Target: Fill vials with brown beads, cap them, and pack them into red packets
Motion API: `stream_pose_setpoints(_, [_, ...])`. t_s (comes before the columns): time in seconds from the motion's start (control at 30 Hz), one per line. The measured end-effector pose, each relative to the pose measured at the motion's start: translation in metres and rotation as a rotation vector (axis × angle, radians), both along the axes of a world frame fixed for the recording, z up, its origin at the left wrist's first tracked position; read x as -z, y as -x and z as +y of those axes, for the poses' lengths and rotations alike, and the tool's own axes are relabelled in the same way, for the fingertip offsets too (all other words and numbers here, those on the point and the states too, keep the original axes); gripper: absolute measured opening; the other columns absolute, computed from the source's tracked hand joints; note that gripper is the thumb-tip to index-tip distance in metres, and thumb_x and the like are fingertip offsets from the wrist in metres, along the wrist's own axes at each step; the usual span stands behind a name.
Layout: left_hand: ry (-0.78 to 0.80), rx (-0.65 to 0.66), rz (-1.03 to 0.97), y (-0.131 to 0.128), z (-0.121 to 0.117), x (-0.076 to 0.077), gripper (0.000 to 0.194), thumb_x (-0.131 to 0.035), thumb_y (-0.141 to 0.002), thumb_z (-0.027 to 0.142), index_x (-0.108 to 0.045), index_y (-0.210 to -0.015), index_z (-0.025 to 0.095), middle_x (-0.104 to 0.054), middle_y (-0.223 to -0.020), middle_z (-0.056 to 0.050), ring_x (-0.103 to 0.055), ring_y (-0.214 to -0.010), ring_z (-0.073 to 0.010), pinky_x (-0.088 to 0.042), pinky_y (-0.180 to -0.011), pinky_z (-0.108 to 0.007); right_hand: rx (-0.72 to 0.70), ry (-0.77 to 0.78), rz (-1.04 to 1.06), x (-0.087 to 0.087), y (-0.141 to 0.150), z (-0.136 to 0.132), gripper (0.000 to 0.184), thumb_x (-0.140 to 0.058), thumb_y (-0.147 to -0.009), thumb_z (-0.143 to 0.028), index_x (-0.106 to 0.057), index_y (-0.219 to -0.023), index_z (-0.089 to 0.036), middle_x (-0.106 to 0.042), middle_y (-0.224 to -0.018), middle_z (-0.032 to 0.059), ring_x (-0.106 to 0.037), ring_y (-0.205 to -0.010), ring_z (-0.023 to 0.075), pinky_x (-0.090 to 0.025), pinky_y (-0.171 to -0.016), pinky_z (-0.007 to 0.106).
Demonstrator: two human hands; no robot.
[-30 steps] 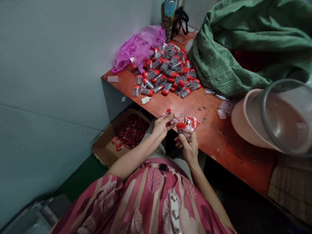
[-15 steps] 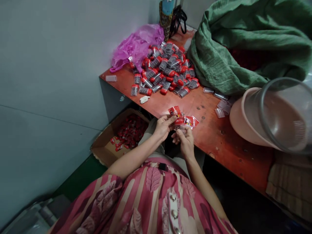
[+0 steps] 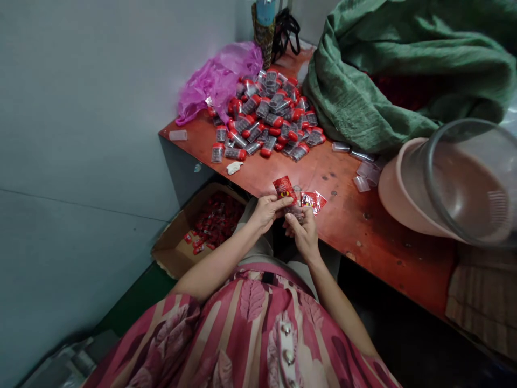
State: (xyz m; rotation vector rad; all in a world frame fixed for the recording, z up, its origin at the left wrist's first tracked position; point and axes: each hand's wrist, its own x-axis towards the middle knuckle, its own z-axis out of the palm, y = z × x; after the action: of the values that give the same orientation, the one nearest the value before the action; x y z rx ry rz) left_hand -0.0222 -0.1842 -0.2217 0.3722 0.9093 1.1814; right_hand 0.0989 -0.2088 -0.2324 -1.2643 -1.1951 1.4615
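- At the lower left, grey plastic-looking things (image 3: pixel 68 366) are cut off by the frame edge; I cannot say what they are.
- An open brown cardboard box (image 3: pixel 172 260) stands below the table; it holds many small red things (image 3: pixel 214 218), too dark to tell one from another, and the table hides a part of it.
- A thin, see-through violet plastic bag (image 3: pixel 226 70) lies crumpled at the far left of the red-orange wooden table (image 3: pixel 363 231); it touches a heap of clear tubes with red caps (image 3: pixel 278 116), where many tubes cover one another.
- The left hand (image 3: pixel 264 212) is at the near table edge; its thumb and fingers are closed together on a flat, shiny red printed packet (image 3: pixel 284 187), whose lower end is hidden by the thumb.
- The right hand (image 3: pixel 304 231) is just beside it; its thumb and fingers are clamped on a small clear plastic container (image 3: pixel 294 213), held under the packet; the container's top is hard to make out, and some fingers are hidden.
- Other red printed packets (image 3: pixel 314 200) lie on the table, just behind the right hand.
- Loose clear plastic tubes (image 3: pixel 361 184) lie near the pale pink plastic basin (image 3: pixel 390 183); a transparent grey-rimmed tub (image 3: pixel 434 161) sits in it, cut off at the right; behind, a green cloth sack (image 3: pixel 343 81) shows dark red contents, too dim to identify.
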Motion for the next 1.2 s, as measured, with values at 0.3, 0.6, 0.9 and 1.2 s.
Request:
stream_pose_setpoints(0.3, [-0.004,-0.028,-0.016,-0.002,-0.002,-0.006,0.032,-0.078,-0.055,0.034,-0.061,-0.066,0.009,-0.062,-0.056,-0.003,-0.052,-0.042,-0.0087,-0.04,-0.042,-0.022,-0.003,0.021,0.084,0.001,0.007,0.001,0.028,-0.058,-0.078,-0.041,-0.039,-0.088,-0.023,-0.057,-0.055,-0.0092,-0.046,-0.036,0.0061,-0.034,-0.034,0.016])
stream_pose_setpoints(0.6, [-0.046,0.093,-0.04,-0.007,-0.01,-0.003,0.035,-0.073,-0.059,0.04,-0.06,-0.069,0.009,-0.057,-0.047,-0.002,-0.051,-0.035,-0.0117,-0.041,-0.037,-0.024,-0.01,0.1,0.266,0.003,0.007,0.002,0.028,-0.057,-0.078,-0.043,-0.037,-0.083,-0.024,-0.054,-0.05,-0.0095,-0.04,-0.03,0.0054,-0.027,-0.029,0.015])
stream_pose_setpoints(0.9, [0.009,-0.079,-0.05,0.006,-0.01,0.0,0.033,-0.078,-0.055,0.034,-0.06,-0.069,0.009,-0.062,-0.062,-0.003,-0.052,-0.044,-0.0077,-0.035,-0.037,-0.019,-0.037,0.105,0.385,0.008,0.008,0.0,0.034,-0.063,-0.075,-0.038,-0.051,-0.102,-0.022,-0.065,-0.086,0.0003,-0.064,-0.068,0.0121,-0.053,-0.053,0.023])
stream_pose_setpoints(1.2, [-0.008,-0.133,-0.106,0.016,-0.04,0.005,0.026,-0.076,-0.06,0.027,-0.061,-0.07,0.008,-0.061,-0.062,-0.003,-0.056,-0.054,-0.0096,-0.045,-0.051,-0.022,-0.04,0.161,0.323,0.008,0.022,0.009,0.031,-0.072,-0.065,-0.026,-0.046,-0.081,-0.021,-0.061,-0.054,-0.0074,-0.06,-0.045,0.0104,-0.049,-0.042,0.018])
